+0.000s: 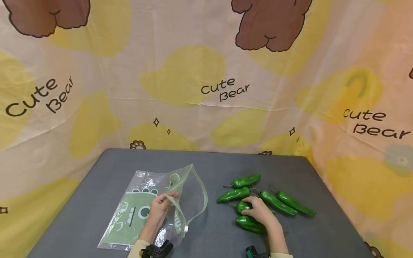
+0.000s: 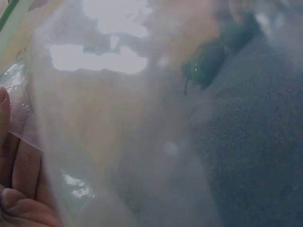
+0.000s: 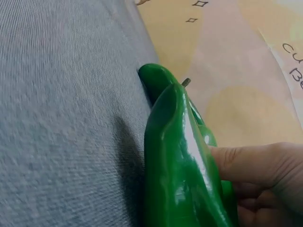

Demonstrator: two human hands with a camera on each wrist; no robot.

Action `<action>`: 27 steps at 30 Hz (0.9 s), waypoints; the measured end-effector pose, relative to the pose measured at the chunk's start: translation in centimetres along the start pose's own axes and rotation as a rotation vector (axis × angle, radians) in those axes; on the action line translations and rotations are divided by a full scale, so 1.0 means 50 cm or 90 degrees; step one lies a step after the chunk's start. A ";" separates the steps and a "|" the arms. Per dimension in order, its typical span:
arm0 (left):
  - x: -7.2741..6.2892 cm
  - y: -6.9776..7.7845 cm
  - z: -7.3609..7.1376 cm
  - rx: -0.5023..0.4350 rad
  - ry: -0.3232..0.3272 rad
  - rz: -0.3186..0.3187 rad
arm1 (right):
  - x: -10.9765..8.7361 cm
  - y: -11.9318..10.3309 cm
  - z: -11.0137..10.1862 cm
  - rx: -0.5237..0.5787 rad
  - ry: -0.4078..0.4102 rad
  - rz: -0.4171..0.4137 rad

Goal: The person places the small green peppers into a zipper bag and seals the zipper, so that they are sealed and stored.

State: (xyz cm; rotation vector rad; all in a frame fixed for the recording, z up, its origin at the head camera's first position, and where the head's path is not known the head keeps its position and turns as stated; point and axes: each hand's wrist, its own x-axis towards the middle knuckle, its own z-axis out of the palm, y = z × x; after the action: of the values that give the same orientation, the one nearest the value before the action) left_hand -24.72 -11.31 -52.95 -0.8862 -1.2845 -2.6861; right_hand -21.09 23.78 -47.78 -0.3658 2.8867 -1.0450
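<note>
My left hand (image 1: pixel 157 211) pinches the green-trimmed rim of a clear zip bag (image 1: pixel 109 229) with a green cartoon print. The bag's mouth gapes toward the right. In the left wrist view, the bag's clear plastic (image 2: pixel 109 123) covers most of the picture, with curled fingers (image 2: pixel 26 170) at its left edge. On the right, my right hand (image 1: pixel 262 214) grips a green chili pepper (image 1: pixel 241 206) among others on the table. Its thumb shows in the right wrist view beside a glossy green pepper (image 3: pixel 175 175) that hides part of the grip.
Around the right hand lie several more peppers: one at the back (image 1: pixel 246 181), one to the left (image 1: pixel 233 195), one nearer me (image 1: pixel 250 224) and two to the right, the outer (image 1: pixel 297 204) pointing outward. A patterned cloth (image 1: pixel 180 79) hangs behind the grey table (image 1: pixel 80 211).
</note>
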 end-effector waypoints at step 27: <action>-0.003 0.006 0.005 0.000 0.009 -0.001 | -0.011 -0.022 -0.017 0.002 0.191 -0.111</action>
State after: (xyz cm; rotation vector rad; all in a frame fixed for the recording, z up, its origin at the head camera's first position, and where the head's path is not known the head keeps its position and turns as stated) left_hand -24.40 -11.34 -52.68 -0.8654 -1.2827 -2.6881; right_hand -20.46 23.62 -46.46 -0.5083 3.1623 -1.2286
